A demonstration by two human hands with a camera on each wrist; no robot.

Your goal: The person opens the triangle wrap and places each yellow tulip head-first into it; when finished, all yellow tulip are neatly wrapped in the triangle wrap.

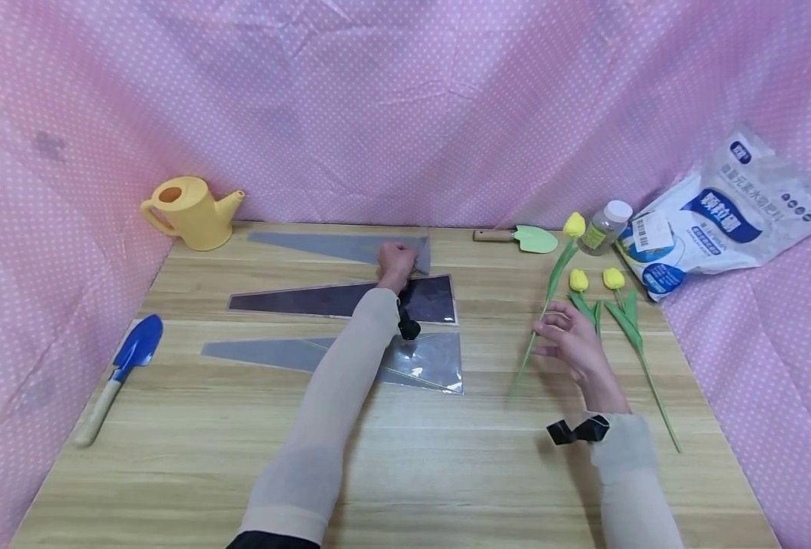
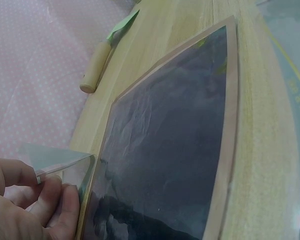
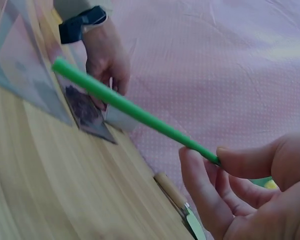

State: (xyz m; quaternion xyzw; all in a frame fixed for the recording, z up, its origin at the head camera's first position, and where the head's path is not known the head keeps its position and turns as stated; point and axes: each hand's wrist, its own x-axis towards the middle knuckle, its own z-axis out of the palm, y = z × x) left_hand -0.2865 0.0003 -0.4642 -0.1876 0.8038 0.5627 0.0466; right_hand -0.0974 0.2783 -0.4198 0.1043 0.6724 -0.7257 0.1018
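Between thumb and fingers, my left hand (image 1: 396, 263) pinches the wide end of the farthest grey tapered plastic flower sleeve (image 1: 323, 245). In the left wrist view that sleeve's clear edge (image 2: 55, 157) is lifted. A dark sleeve (image 1: 295, 300) lies beneath my left wrist, with another grey sleeve (image 1: 261, 351) closer to me. My right hand (image 1: 577, 347) pinches the green stem of a yellow tulip (image 1: 574, 224), raised off the table; its cut end (image 3: 65, 66) points toward the sleeves in the right wrist view. Two other yellow tulips (image 1: 614, 279) lie beside that hand.
At the back left stands a yellow watering can (image 1: 199, 217); a blue trowel (image 1: 133, 351) lies at the left edge. Along the back are a green trowel (image 1: 534, 239), a white-capped jar (image 1: 604, 229) and a white-and-blue bag (image 1: 714, 221) leaning on the pink curtain.
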